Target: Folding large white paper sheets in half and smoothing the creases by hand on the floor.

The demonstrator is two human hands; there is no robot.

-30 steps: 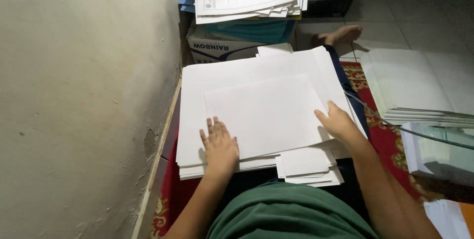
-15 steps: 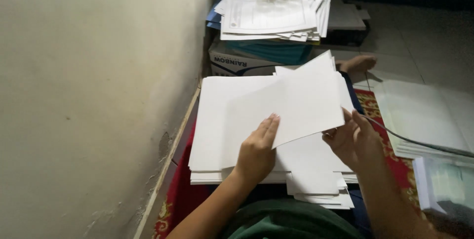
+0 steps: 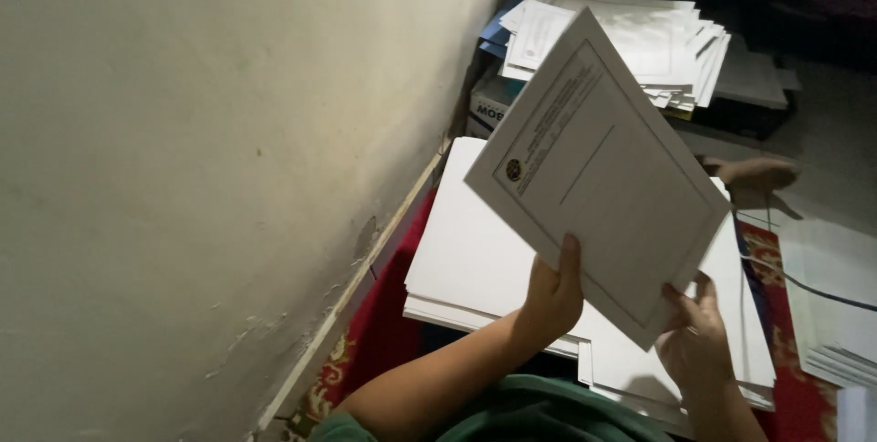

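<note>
Sheet's (image 3: pixel 598 173) print too blurred.

Left hand (image 3: pixel 551 300): bare, with no glove, ring or watch that you can see.
Right hand (image 3: pixel 696 343): bare too, fingers unadorned, wrist uncovered.
Forearms: both bare; no sleeve reaches down past your elbows.
Garment (image 3: pixel 539 415): a green top, dull mid-green, plain and soft-looking, folding in loose creases at the bottom edge of the view.
Sleeve (image 3: pixel 331 428): the same green cloth, a short sleeve showing at the upper left arm.
Foot (image 3: pixel 754 171): bare, at the far end of your lap.
</note>
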